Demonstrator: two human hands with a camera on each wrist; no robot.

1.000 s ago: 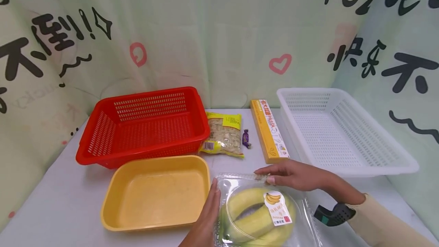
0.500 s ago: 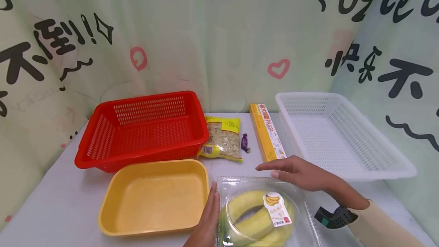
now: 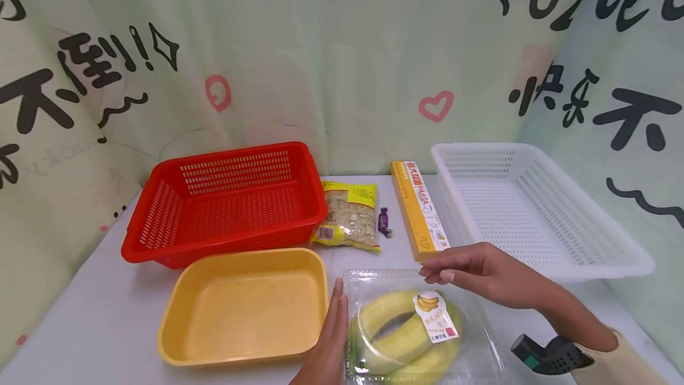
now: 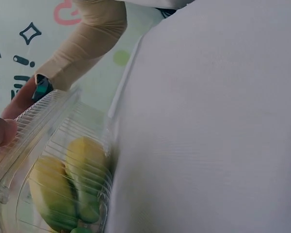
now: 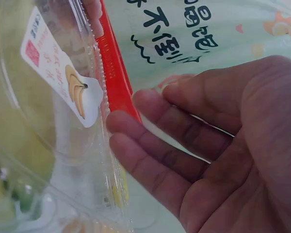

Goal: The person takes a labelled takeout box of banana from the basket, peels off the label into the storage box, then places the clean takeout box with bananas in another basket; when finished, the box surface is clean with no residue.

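Observation:
A clear plastic clamshell box [image 3: 481,337] of yellow-green bananas [image 3: 392,346] lies at the near edge in the head view. Its lid carries a white label [image 3: 435,315] with a banana picture. Along the box's left side rests my left hand [image 3: 328,337], fingers straight; in the left wrist view its thumb [image 4: 2,132] shows by the box's ridged edge. My right hand [image 3: 491,275] hovers at the far edge of the lid, fingers slightly bent and grasping nothing. The right wrist view shows its fingertips [image 5: 120,124] right at the box's rim.
Left of the box stands a yellow tub [image 3: 243,308], with a red basket [image 3: 224,207] behind it. Farther back lie a yellow-ended bag of grain-like food [image 3: 350,215], a purple wrapped candy [image 3: 383,223] and a pasta box [image 3: 419,210]. A white basket [image 3: 534,212] stands at right.
My right hand has shifted right, and its outstretched fingers have drawn down and together at the lid's far edge. The left hand keeps to the box's left side.

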